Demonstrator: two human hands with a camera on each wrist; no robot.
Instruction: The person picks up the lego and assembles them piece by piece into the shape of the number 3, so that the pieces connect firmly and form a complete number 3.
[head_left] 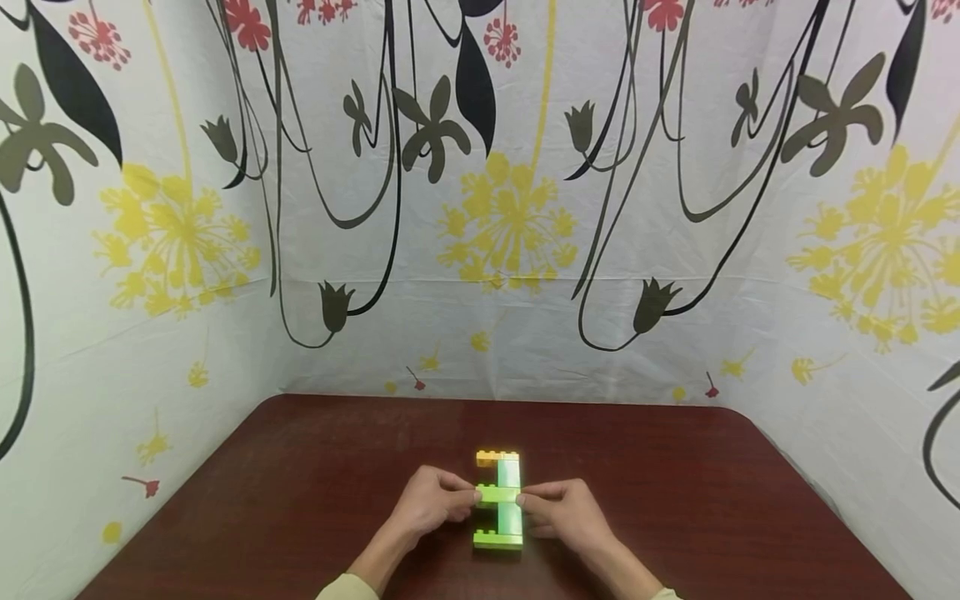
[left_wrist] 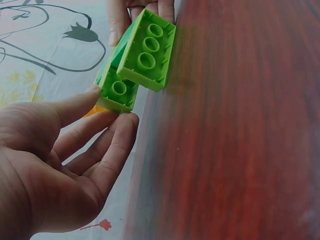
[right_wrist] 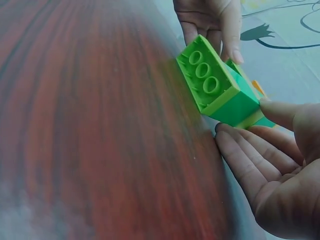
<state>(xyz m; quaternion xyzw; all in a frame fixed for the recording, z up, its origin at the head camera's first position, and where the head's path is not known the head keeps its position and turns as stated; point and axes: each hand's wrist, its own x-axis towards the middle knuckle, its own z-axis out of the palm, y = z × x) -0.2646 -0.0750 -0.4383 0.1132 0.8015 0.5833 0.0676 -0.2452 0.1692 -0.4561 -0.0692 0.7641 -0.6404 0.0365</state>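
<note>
Several toy building bricks are joined into one E-like shape open to the left. Its right side is made of teal-green bricks [head_left: 510, 518], crossed by an orange brick [head_left: 487, 457] at the far end. A lime brick [head_left: 497, 495] lies across the middle and another lime brick [head_left: 498, 542] across the near end. Between thumb and fingers, my left hand [head_left: 429, 504] pinches the left end of the middle lime brick. My right hand [head_left: 568, 512] pinches the right side of the shape at that same brick. Both wrist views show the near lime brick's hollow underside [left_wrist: 151, 47] with round tubes.
The bricks are over a dark red-brown wooden table [head_left: 300, 467] with rounded far corners. A white cloth [head_left: 450, 350] printed with flowers and vines hangs behind the table and along both sides.
</note>
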